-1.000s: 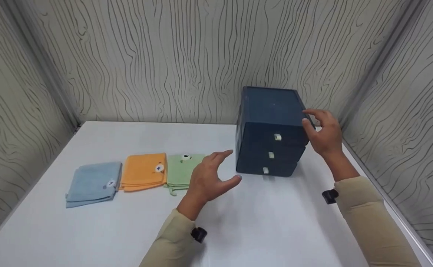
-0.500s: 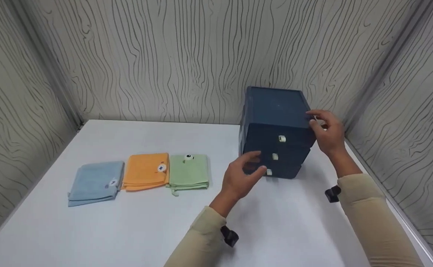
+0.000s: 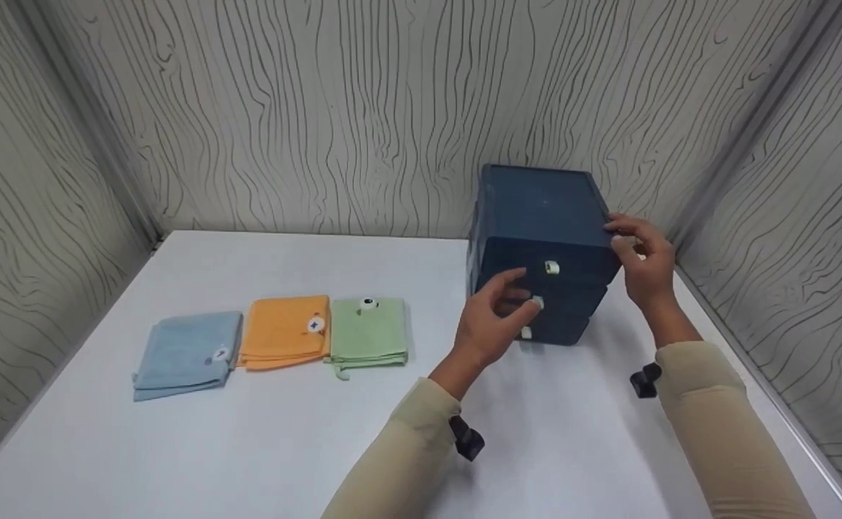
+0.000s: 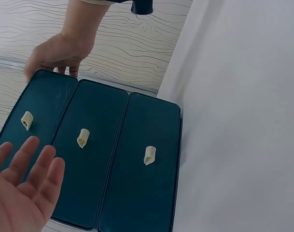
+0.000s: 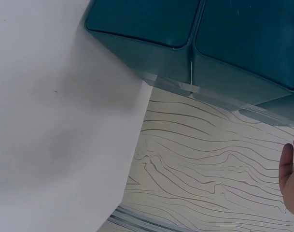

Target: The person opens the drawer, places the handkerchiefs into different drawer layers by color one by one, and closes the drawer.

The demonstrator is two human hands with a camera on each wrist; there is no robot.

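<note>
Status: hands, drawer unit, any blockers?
Left hand open before drawer unit; right hand at its upper right edge. All three drawers shut. Folded cloths off left, out of the way.

on the table (image 3: 262,440), three cloths (image 3: 284,328) lie side by side left of the drawer box (image 3: 545,216).
</note>
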